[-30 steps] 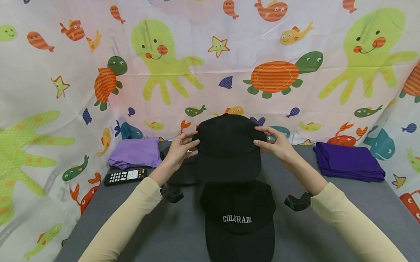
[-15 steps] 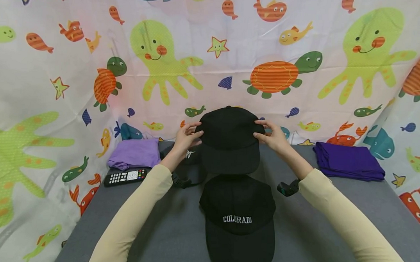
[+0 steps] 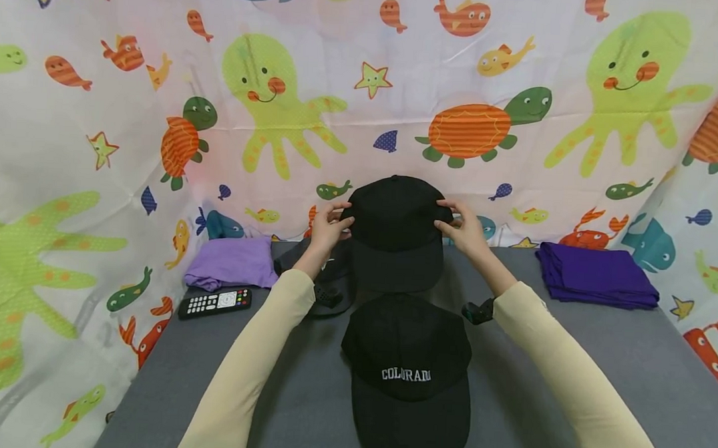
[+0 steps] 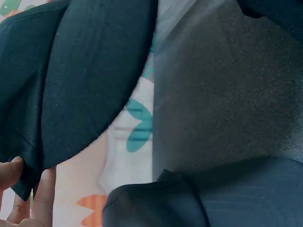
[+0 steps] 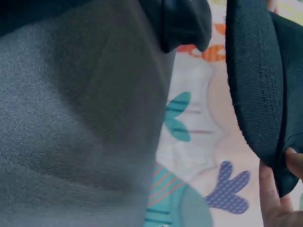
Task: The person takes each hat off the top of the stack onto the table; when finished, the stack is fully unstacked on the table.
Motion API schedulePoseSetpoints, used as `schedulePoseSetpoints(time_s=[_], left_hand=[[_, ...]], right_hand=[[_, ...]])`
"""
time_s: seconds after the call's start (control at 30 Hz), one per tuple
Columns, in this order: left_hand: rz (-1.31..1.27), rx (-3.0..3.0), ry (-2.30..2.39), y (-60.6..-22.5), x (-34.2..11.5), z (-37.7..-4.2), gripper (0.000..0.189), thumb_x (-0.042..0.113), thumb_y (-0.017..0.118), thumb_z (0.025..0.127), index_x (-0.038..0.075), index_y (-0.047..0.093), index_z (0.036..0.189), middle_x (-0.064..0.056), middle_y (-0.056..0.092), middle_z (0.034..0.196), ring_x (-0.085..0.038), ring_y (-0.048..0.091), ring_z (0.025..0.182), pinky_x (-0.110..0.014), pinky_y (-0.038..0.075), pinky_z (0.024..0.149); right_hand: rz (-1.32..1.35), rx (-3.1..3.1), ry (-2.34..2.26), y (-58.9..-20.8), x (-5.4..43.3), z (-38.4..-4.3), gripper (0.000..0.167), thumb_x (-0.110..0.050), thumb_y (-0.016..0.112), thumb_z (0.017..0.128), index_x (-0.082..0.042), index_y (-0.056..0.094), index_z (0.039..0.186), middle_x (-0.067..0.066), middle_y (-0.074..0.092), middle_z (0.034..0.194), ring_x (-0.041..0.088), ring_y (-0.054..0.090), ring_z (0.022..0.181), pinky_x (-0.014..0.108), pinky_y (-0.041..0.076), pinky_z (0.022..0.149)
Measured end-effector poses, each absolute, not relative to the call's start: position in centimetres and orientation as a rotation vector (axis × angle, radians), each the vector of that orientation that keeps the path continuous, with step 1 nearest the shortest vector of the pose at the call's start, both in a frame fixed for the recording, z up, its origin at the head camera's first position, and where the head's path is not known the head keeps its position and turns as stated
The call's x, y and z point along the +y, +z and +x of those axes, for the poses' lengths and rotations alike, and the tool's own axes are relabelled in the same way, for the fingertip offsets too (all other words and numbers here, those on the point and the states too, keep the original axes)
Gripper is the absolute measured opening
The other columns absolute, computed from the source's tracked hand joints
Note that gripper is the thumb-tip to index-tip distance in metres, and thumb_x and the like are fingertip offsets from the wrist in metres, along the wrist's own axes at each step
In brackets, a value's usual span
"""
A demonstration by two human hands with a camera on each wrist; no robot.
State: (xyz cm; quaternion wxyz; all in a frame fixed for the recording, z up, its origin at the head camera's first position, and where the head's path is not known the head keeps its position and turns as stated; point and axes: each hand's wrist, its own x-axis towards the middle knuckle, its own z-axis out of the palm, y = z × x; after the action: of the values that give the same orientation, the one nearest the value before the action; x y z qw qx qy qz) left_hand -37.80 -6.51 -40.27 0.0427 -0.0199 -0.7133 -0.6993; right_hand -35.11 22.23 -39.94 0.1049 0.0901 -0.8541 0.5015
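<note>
A plain black baseball cap (image 3: 395,215) is held up between both hands near the back of the table, its brim toward me. My left hand (image 3: 329,229) pinches the cap's left side between thumb and fingers, as the left wrist view shows at the cap's lower corner. The right hand (image 3: 467,232) pinches the opposite side; in the right wrist view its thumb (image 5: 294,163) lies on the cloth. Below, a black cap with white COLORADO lettering (image 3: 407,420) lies on the table. Another dark cap (image 3: 338,293) sits behind my left wrist, partly hidden.
A folded lilac cloth (image 3: 231,262) and a black remote control (image 3: 214,302) lie at the back left of the grey table (image 3: 544,392). At the back right is a folded dark purple cloth (image 3: 597,276). A printed sea-animal curtain (image 3: 355,43) stands behind and along the sides.
Both hands have moved the held cap up and slightly right, away from me. More of the COLORADO cap's crown shows below it. The things on the table have stayed put.
</note>
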Motion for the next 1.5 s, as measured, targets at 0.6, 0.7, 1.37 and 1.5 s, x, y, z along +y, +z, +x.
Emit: schedulePoseSetpoints(time_s=[0.6,0.7,1.37,1.5], left_hand=[[-0.060,-2.245,-1.985,-43.0,-5.2,-38.8,0.027,0.002,0.062,0.087,0.010,0.061,0.113,-0.015,0.053,0.111,-0.020,0.054,0.087,-0.046,0.053,0.076],[-0.077,-2.236,-1.956,-43.1,-5.0,-39.2,0.026,0.000,0.061,0.087,0.007,0.061,0.112,-0.017,0.053,0.108,-0.022,0.056,0.085,-0.047,0.053,0.075],[-0.289,-2.582,-1.497,-46.7,-4.5,-37.5,0.019,0.003,0.057,0.090,0.006,0.058,0.109,-0.019,0.062,0.094,-0.028,0.060,0.063,-0.032,0.053,0.055],[-0.343,-2.633,-1.346,-47.1,-4.4,-37.0,0.020,0.002,0.055,0.091,0.005,0.057,0.110,-0.017,0.062,0.085,-0.022,0.058,0.058,-0.026,0.048,0.054]], right_hand=[[0.241,-2.539,1.474,-42.9,22.7,-36.1,0.044,-0.011,0.059,0.091,-0.013,0.046,0.133,0.020,0.033,0.136,0.036,0.057,0.095,0.042,0.052,0.073],[0.254,-2.527,1.441,-42.9,22.6,-36.3,0.043,-0.008,0.059,0.090,-0.011,0.047,0.131,0.021,0.035,0.134,0.037,0.057,0.094,0.043,0.052,0.072],[0.308,-2.803,1.377,-47.3,24.0,-35.4,0.044,-0.009,0.057,0.092,-0.006,0.043,0.133,0.030,0.032,0.139,0.038,0.063,0.087,0.043,0.052,0.071],[0.302,-2.826,1.392,-47.9,24.3,-35.3,0.043,-0.010,0.057,0.092,-0.007,0.043,0.133,0.030,0.032,0.138,0.039,0.062,0.089,0.042,0.053,0.071]])
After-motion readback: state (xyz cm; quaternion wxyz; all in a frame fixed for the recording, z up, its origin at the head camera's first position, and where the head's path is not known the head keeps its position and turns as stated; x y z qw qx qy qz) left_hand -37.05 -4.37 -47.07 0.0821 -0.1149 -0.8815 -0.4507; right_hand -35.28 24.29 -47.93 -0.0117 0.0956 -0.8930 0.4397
